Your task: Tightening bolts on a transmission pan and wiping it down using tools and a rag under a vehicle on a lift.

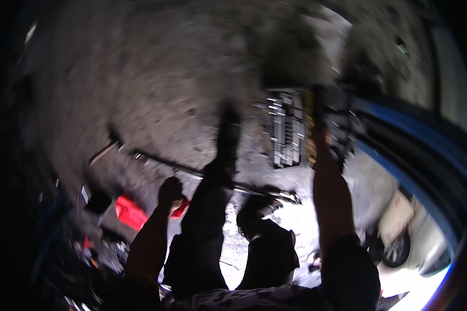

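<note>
My left hand (pixel 170 193) is low at the left of my leg, dark and looking curled, with a small red thing (pixel 180 209) right against it. What the fingers hold is hidden. Stretched forward on the right, my right hand (pixel 321 136) is at the yellow-edged side of an open tool case (pixel 288 127). Rows of shiny metal tools lie in that case. Shadow and blur hide the right fingers. A long metal bar (pixel 166 163) lies on the floor, passing behind my leg.
A hammer (pixel 105 151) lies at the left, and a red object (pixel 131 212) nearer me. Blue metal beams (pixel 399 122) run along the right side. A wheel (pixel 397 251) shows at lower right. Bright light falls on the concrete floor (pixel 233 254) between my legs.
</note>
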